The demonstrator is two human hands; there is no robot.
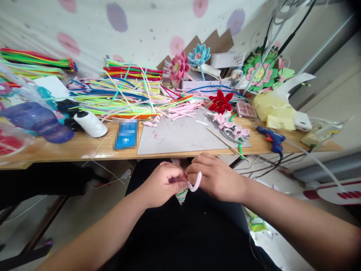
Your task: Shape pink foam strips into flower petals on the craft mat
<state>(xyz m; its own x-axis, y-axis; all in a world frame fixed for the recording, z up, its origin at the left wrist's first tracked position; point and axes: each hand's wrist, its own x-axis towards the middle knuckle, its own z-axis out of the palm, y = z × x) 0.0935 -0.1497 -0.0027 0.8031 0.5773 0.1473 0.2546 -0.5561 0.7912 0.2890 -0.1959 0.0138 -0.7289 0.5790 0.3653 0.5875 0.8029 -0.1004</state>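
Note:
Over my lap, below the table's front edge, my left hand [163, 184] and my right hand [214, 177] meet fingertip to fingertip. Both are closed in a pinch on a pale pink pipe cleaner [194, 183], which curves in a loop between them. A small green and white piece [182, 195] hangs under my left fingers. On the grey cutting mat [177, 137] above lie more pink pieces, a thin wooden stick [225, 143] and several pink petal shapes [232, 130].
A wooden table [84, 146] carries heaps of coloured pipe cleaners [126, 92], a white thread spool [90, 123], a red flower [220, 101], pink and blue flowers [187, 62], a blue glue gun [272, 138] and yellow paper [275, 109]. Cables hang at the right.

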